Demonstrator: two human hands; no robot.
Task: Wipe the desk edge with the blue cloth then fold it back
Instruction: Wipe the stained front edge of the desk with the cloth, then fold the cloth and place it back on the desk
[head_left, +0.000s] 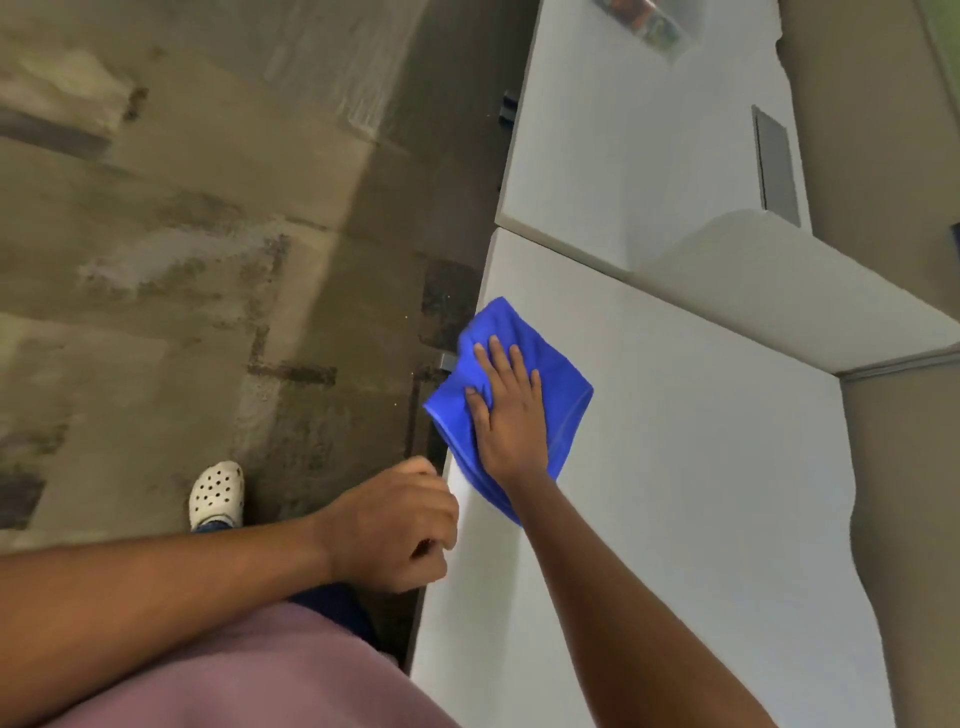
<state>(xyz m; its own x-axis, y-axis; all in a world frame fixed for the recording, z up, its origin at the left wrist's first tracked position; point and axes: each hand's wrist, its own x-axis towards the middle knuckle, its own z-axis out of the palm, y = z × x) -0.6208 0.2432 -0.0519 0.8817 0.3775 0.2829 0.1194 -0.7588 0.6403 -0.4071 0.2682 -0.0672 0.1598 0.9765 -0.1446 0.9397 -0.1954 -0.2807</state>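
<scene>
Under flat, released right grip (506, 410), blue cloth (556, 374) overhanging desk edge (457, 499), left grip (395, 530) clenched

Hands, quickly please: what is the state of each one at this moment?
Left hand: closed in a loose fist at the desk edge, holding nothing visible.
Right hand: open, pressed flat on the blue cloth.

The blue cloth (540, 358) looks soft and napped. The white surface (675, 467) is smooth and matt. The floor (208, 234) is rough, stained concrete.
</scene>
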